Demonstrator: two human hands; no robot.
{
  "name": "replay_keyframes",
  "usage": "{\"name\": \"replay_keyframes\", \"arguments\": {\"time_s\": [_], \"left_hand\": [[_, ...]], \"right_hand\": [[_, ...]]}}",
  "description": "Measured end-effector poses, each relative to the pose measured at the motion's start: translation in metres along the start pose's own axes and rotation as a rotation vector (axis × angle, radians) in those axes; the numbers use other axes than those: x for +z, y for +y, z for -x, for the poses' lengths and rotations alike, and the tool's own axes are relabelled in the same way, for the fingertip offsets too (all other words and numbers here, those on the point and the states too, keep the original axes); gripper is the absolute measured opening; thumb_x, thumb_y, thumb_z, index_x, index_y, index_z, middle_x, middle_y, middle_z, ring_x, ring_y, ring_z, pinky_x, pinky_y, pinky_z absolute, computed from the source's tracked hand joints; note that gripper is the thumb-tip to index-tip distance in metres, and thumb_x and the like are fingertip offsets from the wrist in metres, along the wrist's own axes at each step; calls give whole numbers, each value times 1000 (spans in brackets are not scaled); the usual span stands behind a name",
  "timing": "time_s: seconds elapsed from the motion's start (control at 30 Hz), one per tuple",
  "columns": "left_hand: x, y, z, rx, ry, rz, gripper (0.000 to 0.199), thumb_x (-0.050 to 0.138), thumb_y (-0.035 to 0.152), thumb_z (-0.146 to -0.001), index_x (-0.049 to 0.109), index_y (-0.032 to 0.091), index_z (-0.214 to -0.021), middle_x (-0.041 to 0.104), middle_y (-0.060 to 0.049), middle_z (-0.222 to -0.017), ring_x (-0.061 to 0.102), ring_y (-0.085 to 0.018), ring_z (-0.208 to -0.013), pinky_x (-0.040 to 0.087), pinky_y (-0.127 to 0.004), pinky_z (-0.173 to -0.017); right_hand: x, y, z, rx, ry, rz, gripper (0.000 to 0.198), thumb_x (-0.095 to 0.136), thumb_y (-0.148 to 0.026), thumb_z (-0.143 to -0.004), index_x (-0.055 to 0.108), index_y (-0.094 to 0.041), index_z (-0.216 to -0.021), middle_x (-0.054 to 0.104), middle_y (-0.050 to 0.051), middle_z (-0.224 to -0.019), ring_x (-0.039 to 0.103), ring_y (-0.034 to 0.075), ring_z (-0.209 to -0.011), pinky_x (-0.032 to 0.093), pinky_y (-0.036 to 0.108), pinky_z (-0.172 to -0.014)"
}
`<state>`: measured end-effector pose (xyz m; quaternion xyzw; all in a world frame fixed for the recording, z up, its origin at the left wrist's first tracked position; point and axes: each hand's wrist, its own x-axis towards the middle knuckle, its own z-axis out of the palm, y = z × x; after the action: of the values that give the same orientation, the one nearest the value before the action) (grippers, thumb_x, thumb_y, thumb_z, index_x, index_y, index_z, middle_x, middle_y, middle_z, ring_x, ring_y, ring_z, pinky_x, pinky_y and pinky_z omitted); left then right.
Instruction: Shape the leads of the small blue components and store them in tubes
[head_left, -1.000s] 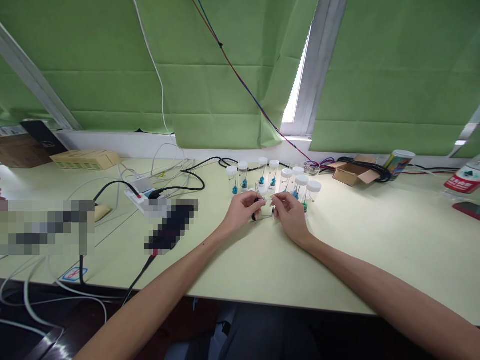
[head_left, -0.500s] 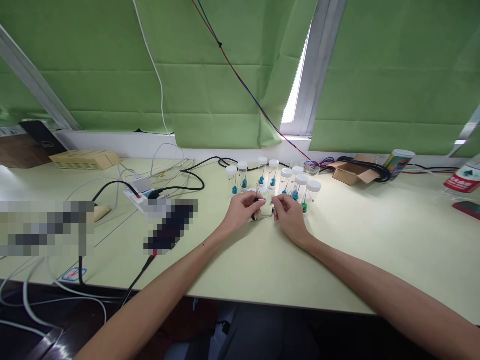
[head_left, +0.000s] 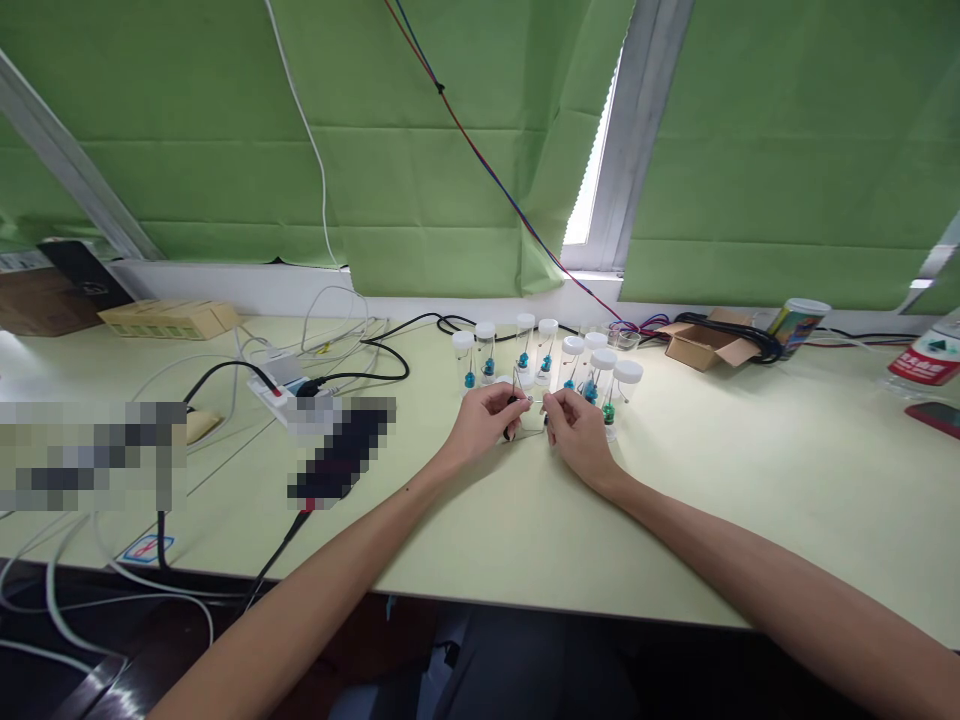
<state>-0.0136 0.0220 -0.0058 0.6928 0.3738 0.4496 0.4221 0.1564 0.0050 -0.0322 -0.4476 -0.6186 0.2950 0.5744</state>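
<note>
Above the table, my left hand (head_left: 487, 422) is closed in a pinch on a small part with thin wires and black pieces (head_left: 510, 432). Close by on the right, my right hand (head_left: 579, 432) is also pinched closed, with its fingertips at the other side of the same part. The thin wires span the narrow gap between the two hands; finer detail is too small to tell. Just behind my hands stand several clear vials with white caps, among them one vial (head_left: 464, 362) with a blue piece inside and one vial (head_left: 619, 395) with a green piece.
A power strip (head_left: 289, 385) with plugs and tangled cables lies to the left. An open cardboard box (head_left: 701, 345) and a colourful can (head_left: 799, 328) stand at the back right. A bottle (head_left: 926, 362) with a red label is at the far right edge, beside a red-edged phone (head_left: 934, 418).
My hands stay in nearly the same place, pinched around the wired part. The fingers of my right hand have shifted only slightly.
</note>
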Motion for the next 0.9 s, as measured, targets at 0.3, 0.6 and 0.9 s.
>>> {"name": "replay_keyframes", "arguments": {"time_s": [0.3,0.6,0.9], "left_hand": [[0,-1,-1,-8,22,24,27,66,45,-85,64,18,-81,59,0,-61,53,-12,-52,43,-28,-57],[-1,1,-4,-73,78,193,31,74,45,-79,63,17,-80,62,0,-64,54,-11,-51,46,-29,-58],[-3,-3,-6,-107,38,237,30,74,44,-80,64,16,-83,64,-2,-67,54,-10,-52,46,-29,-60]], "right_hand": [[1,2,1,-30,-23,-143,27,56,-48,-94,58,-21,-95,58,-3,-67,49,10,-47,41,25,-48],[0,6,0,-132,-16,-124,26,55,-40,-96,64,-24,-114,69,2,-88,51,9,-52,46,26,-53],[-1,4,0,-122,-21,-137,24,58,-38,-94,67,-23,-110,72,4,-92,52,10,-53,47,28,-55]]}}
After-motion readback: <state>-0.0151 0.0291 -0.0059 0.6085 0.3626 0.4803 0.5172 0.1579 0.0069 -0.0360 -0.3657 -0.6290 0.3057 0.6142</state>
